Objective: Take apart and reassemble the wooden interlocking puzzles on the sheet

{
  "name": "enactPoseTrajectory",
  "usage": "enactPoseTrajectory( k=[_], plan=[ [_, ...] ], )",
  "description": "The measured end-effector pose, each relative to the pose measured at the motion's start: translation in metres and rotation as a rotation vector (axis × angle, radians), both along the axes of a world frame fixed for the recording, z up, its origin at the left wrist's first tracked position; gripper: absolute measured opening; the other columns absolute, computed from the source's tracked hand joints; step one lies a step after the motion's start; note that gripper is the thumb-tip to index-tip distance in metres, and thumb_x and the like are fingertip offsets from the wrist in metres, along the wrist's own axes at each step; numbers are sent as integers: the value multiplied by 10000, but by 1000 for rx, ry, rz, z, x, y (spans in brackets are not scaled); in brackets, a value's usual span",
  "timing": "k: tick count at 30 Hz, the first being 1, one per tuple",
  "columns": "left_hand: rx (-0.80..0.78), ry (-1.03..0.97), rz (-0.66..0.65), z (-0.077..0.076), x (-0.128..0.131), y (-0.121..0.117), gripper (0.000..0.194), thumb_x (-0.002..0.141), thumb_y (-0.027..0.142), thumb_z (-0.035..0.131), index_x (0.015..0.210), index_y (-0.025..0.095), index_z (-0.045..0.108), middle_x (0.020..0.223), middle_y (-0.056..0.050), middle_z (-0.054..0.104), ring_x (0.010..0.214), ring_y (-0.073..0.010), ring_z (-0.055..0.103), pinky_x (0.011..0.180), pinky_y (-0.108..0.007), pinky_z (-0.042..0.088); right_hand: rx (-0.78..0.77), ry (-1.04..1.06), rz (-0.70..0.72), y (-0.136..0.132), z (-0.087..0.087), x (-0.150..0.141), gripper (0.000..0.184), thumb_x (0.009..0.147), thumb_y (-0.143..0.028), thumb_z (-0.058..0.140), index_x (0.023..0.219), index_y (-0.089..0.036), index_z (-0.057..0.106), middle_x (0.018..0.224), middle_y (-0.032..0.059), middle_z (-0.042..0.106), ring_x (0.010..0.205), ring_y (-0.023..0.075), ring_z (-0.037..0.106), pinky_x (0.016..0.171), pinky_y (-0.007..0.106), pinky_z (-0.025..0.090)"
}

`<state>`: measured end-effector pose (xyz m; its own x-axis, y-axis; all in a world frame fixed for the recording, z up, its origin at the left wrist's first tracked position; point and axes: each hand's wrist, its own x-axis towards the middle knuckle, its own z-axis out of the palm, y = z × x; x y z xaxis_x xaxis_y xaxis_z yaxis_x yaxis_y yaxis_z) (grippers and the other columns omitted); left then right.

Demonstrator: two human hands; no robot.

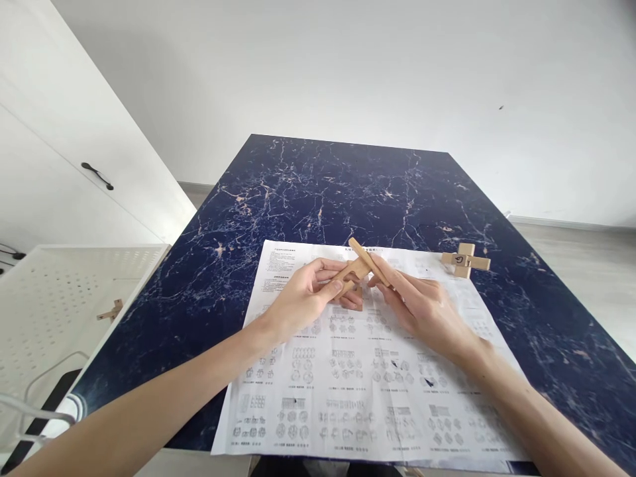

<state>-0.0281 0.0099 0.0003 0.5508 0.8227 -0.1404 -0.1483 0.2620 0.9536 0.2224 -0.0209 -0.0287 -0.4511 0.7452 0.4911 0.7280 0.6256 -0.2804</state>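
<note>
Wood pieces [362,265] held over sheet [360,392]
One end is pinched by the left hand [309,291], the other by the right hand [424,301]; a cross [466,260] is set at the sheet's far right corner.

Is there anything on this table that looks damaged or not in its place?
Yes: the printed diagram sheet is creased, and dark patches right of its middle look like small tears, perhaps showing the blue tabletop.
</note>
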Motion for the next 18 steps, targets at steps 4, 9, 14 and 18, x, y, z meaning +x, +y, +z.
enactPoseTrajectory(
  k=[4,9,14,18],
  plan=[
    [-15,5,-19,-1,-2,2,271,1019,287,746,1226,144,644,1045,-122,820,941,-263,820,928,-448,625,-40,-8,50,1,3,4,699,1127,-178,457,1767,-281,194,1065,95,816,751,217,771,655,335,634],
    [-11,14,-44,-1,-1,4,308,1015,312,757,1248,137,658,1004,-123,823,940,-270,817,914,-446,621,-56,-26,115,2,8,6,710,1135,-176,456,1770,-304,164,1045,75,817,791,223,789,698,357,654],
    [12,40,-42,0,-1,2,268,1049,266,697,1276,133,646,1051,-134,821,968,-266,815,921,-439,624,-62,-5,117,1,9,6,707,1126,-164,464,1766,-298,196,1078,80,821,814,226,797,719,360,665],
    [25,58,-46,-1,-1,0,235,1068,248,664,1273,137,640,1027,-122,820,971,-255,809,925,-433,627,-89,9,119,1,9,8,679,1122,-174,449,1759,-277,236,1055,86,815,801,216,782,705,342,658]
  ],
)
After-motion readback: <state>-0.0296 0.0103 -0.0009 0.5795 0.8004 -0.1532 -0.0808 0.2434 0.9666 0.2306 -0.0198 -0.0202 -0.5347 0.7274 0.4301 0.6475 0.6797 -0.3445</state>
